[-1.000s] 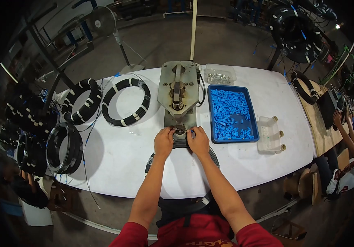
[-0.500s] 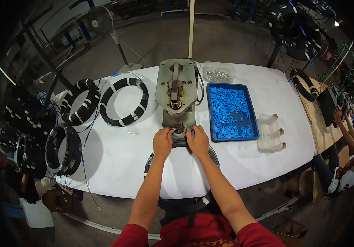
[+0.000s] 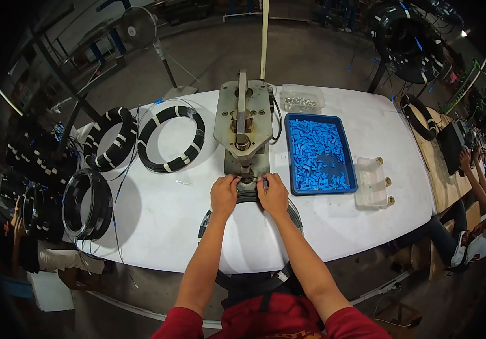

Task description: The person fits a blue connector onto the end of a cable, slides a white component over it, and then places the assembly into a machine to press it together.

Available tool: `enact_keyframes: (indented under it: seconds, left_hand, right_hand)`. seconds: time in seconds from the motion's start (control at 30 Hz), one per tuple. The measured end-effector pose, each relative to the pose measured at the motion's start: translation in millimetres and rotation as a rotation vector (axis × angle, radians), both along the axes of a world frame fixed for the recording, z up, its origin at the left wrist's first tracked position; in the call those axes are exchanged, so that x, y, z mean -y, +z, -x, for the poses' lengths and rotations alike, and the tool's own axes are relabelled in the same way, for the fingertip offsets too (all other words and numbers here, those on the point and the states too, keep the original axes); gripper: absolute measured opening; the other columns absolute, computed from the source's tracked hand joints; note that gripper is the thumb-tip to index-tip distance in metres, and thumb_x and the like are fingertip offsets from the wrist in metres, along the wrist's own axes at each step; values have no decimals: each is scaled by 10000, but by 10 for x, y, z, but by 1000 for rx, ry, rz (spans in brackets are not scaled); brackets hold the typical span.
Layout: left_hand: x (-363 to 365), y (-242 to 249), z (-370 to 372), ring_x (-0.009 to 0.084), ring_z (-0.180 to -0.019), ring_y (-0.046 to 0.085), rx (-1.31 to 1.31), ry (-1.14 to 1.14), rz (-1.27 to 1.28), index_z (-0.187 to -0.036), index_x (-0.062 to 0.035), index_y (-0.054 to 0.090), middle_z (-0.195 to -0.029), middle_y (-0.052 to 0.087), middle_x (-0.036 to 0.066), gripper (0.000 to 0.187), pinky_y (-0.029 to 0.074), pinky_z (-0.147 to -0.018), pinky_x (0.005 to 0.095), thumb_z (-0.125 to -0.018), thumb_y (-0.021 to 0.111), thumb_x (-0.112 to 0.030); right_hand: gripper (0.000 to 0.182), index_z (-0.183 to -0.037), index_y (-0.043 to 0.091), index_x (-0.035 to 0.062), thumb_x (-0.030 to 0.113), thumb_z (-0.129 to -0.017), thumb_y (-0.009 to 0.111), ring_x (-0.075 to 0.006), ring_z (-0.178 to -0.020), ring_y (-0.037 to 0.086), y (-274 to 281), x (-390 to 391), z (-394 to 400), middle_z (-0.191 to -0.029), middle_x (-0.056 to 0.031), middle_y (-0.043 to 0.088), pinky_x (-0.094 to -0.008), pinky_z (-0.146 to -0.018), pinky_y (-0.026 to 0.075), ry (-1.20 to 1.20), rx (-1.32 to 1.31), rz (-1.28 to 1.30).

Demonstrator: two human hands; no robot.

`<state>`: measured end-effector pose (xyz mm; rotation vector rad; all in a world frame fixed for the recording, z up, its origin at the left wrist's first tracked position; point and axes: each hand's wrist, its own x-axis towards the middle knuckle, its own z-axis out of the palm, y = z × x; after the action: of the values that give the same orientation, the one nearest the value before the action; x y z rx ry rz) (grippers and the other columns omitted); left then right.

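Observation:
At the front of a metal bench press (image 3: 243, 127), my left hand (image 3: 224, 193) is closed in a pinch on a thin black cable. My right hand (image 3: 273, 194) pinches the cable from the other side, with a bit of blue showing at its fingertips. Between the hands, the press's ram (image 3: 245, 169) is down over the work spot; the exact piece beneath it is too small to make out. A black cable coil (image 3: 295, 217) lies under my wrists and hangs partly over the table's near edge.
Right of the press stand a blue tray (image 3: 353, 183) of small blue connectors, a clear box of metal parts (image 3: 300, 103) and a clear bin (image 3: 371, 183). Black cable coils (image 3: 170, 139) lie to the left. A co-worker's hands (image 3: 469, 158) are at the far right bench.
The press's ram has come down between my hands, and its top bar has shifted. My hands stay in place. At the far left, another person has come into view.

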<state>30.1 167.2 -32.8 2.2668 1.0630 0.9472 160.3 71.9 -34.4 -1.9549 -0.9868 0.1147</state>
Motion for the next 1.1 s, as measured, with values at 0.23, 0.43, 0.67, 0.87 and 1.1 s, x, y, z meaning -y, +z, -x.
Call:
enact_keyframes:
  seconds: [0.23,0.43,0.67,0.87,1.1]
  left_hand:
    - [8,27,0,331,-813,636,25,7,3,-977,-70,722,-832,670,151,141,504,-745,409,-932,639,-174]
    - [7,22,1,324,-819,633,34,0,-4,-983,-72,728,-830,655,151,137,505,-743,404,-928,645,-167]
    - [9,-7,-1,322,-818,634,29,8,9,-981,-73,731,-834,659,149,134,506,-743,406,-925,646,-161]
    - [36,65,-4,331,-833,642,33,18,39,-986,-76,732,-852,672,150,137,510,-752,400,-923,651,-167]
    - [-22,29,35,262,-777,658,139,-28,235,-1086,-69,729,-851,697,124,222,507,-717,350,-904,659,-175]
  right_hand:
    - [153,-930,648,76,226,-928,620,-348,-834,590,-66,6,-51,-895,-117,601,-484,-742,452,65,261,-53]
    - [138,-970,606,52,182,-967,559,-362,-850,594,-47,-96,-31,-911,-142,601,-491,-749,456,165,338,25]
    - [185,-982,604,38,216,-994,551,-393,-797,624,-62,-86,17,-884,-165,607,-486,-710,504,161,143,-54]
    - [187,-969,643,45,217,-983,570,-379,-843,621,-4,-81,-18,-880,-154,618,-473,-736,506,188,89,-50]
    - [181,-992,691,32,158,-954,567,-358,-884,600,-25,-91,-57,-888,-149,632,-445,-789,496,200,84,-93]
